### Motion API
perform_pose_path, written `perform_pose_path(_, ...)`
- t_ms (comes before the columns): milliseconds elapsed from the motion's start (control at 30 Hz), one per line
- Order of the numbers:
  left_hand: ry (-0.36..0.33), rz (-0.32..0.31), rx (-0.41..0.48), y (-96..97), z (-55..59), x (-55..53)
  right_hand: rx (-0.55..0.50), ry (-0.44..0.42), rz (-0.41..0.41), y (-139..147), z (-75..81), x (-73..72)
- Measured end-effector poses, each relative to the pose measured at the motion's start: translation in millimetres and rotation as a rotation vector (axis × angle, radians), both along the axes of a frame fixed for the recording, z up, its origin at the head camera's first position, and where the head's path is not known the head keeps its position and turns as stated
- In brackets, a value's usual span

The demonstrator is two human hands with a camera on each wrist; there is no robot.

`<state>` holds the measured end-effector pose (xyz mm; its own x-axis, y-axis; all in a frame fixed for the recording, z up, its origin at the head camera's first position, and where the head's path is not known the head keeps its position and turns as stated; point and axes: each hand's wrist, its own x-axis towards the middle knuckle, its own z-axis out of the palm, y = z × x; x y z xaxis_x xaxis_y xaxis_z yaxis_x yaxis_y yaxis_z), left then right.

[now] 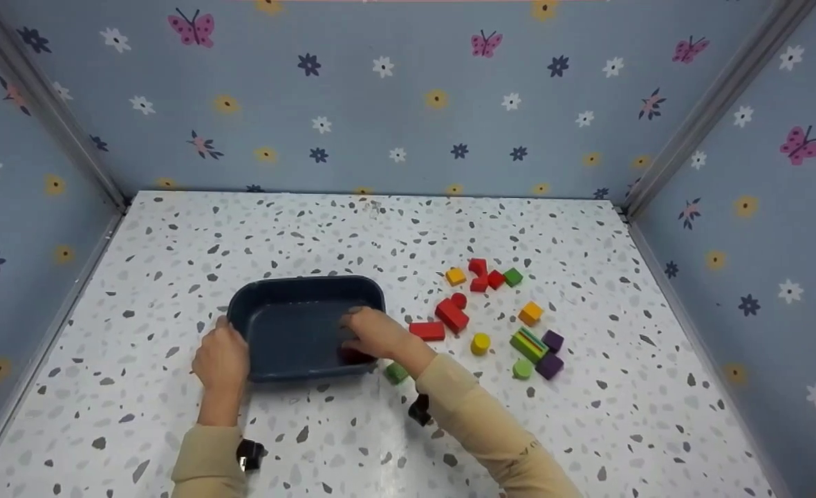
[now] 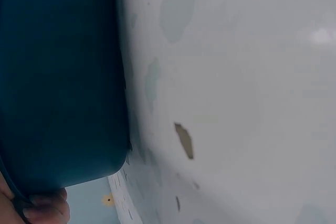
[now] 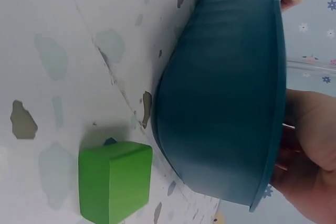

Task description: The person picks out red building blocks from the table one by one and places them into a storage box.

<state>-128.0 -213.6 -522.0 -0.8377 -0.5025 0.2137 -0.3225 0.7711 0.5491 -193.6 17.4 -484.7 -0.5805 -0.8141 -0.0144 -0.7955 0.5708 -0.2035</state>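
Note:
A dark blue basin (image 1: 304,374) stands on the speckled table, its rim up. My left hand (image 1: 221,356) grips the rim at the left end; in the left wrist view some fingertips (image 2: 50,206) show curled at the rim. Over the right end reaches my right hand (image 1: 378,332), its fingers bent down inside the basin. A dark red block (image 1: 354,355) shows in shadow beneath this hand, partly hidden by it, held under the curled fingers. Just outside the basin, below the right wrist, lies a green block (image 3: 115,179).
Right of the basin lie red blocks (image 1: 452,315), a yellow cylinder (image 1: 480,344), orange blocks (image 1: 530,313), a striped green block (image 1: 529,344), purple blocks (image 1: 550,366), a light green cylinder (image 1: 522,369) and a dark green cube (image 1: 513,277). Patterned walls (image 1: 408,97) enclose the table.

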Motion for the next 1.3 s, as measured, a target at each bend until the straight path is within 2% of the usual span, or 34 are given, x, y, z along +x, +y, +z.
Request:
perform_pose_path(333, -0.028, 0.007, 0.018, 0.4, 0.8, -0.5, -0.231, 0.026, -0.091, 17.7, 8.9, 5.4)
perform_pose_path(767, -0.035, 0.0, 0.021, -0.3, 0.9, -0.6, -0.523, 0.054, -0.324, 48.7, 10.6, 11.6)
perform_pose_path(1167, -0.01, 0.004, 0.02, -0.5, -1.0, -0.8, -0.549, 0.049, -0.476, 80.5, 3.5, 11.9)
perform_pose_path(1300, -0.014, 0.005, 0.021, -0.9, -1.5, -0.2, -0.531, -0.007, -0.515, 92.5, -2.3, 12.1)
